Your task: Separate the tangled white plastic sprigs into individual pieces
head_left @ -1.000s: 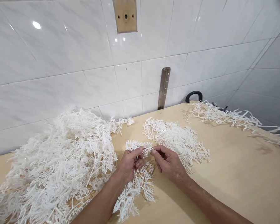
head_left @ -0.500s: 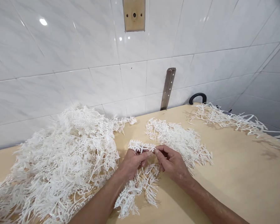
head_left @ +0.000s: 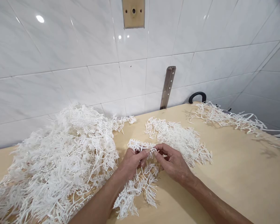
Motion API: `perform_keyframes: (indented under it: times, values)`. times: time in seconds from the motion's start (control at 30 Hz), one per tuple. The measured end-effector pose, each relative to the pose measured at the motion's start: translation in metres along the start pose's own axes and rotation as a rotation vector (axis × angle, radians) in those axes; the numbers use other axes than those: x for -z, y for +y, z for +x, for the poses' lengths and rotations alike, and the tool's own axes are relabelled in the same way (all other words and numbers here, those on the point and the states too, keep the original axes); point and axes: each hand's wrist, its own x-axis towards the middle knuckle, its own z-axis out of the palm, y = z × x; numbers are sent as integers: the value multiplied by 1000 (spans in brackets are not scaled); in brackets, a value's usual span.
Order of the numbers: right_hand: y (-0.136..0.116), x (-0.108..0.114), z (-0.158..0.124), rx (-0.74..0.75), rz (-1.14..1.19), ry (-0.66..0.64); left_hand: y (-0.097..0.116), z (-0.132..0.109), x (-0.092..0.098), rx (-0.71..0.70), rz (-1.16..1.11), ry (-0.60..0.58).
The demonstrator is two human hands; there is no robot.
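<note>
On your table (head_left: 238, 177), a big white pile (head_left: 65, 161) covers the left; a smaller heap (head_left: 180, 140) lies right of centre. Your left hand (head_left: 130, 162) and right hand (head_left: 172, 161), fingertips pinched together, grip a white sprig (head_left: 141, 146) near centre.

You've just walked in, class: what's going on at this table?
A person's left hand holds a white, branching plastic-looking sprig, while the right hand pinches its right end. A large white heap lies to the left, a smaller pile just beyond the right hand, and thin white stems along the table's far right edge.
</note>
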Motion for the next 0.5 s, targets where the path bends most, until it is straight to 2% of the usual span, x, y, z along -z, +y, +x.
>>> perform_keyframes:
  times: [0.3,0.5]
  values:
    - [3,-1,2,-11,39,57,2,-2,-5,-26,-2,72]
    - [4,0,3,-12,26,80,-2,-1,-3,-19,-4,24]
